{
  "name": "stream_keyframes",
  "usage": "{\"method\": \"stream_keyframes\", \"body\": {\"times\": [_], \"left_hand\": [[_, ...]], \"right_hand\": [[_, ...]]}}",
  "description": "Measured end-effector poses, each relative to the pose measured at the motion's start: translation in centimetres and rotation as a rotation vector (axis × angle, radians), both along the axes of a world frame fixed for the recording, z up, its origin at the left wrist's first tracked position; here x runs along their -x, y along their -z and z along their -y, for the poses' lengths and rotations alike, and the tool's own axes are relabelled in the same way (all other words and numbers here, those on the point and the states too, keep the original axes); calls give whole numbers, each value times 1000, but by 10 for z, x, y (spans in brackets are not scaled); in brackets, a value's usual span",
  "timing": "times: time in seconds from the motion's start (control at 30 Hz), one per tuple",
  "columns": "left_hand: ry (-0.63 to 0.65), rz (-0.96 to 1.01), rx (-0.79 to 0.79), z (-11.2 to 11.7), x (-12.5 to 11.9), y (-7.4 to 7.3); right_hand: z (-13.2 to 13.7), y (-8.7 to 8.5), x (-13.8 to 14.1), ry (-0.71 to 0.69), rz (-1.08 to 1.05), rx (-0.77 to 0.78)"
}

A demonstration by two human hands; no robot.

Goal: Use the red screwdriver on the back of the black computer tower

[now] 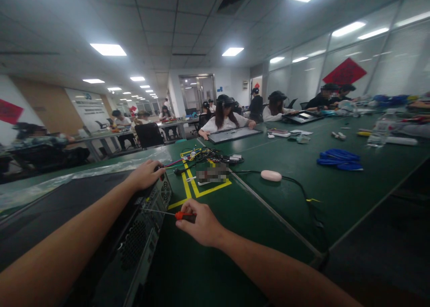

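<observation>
A black desktop computer case lies on the table at the left, its metal rear panel with vent grilles facing right. My right hand is closed around a screwdriver with a red and dark handle. The long thin shaft points left, and its tip meets the rear panel near the top edge. My left hand rests on the far corner of the case. Its fingers are curled at the edge around a small dark and reddish thing that I cannot make out.
Beyond the case lies a tangle of cables by yellow tape marks. A pink oval object sits on a black cable. Farther right are a blue cable bundle and a plastic bottle. Opposite, a person handles a flat panel.
</observation>
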State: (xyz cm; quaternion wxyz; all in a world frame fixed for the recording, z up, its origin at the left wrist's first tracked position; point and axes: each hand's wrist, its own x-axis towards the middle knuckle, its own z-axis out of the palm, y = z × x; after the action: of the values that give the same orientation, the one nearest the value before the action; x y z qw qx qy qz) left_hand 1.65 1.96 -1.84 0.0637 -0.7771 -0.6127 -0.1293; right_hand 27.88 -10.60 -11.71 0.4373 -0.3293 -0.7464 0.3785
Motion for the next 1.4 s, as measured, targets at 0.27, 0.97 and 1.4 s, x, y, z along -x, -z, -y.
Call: {"method": "stream_keyframes", "body": {"times": [0.27, 0.97, 1.4], "left_hand": [[-15, 4, -6, 0, 1, 0], [12, -16, -24, -2, 2, 1], [12, -9, -29, -5, 4, 4]], "right_hand": [[1, 0, -1, 1, 5, -14], [0, -1, 0, 13, 37, -49], [-1, 3, 0, 17, 26, -35]]}}
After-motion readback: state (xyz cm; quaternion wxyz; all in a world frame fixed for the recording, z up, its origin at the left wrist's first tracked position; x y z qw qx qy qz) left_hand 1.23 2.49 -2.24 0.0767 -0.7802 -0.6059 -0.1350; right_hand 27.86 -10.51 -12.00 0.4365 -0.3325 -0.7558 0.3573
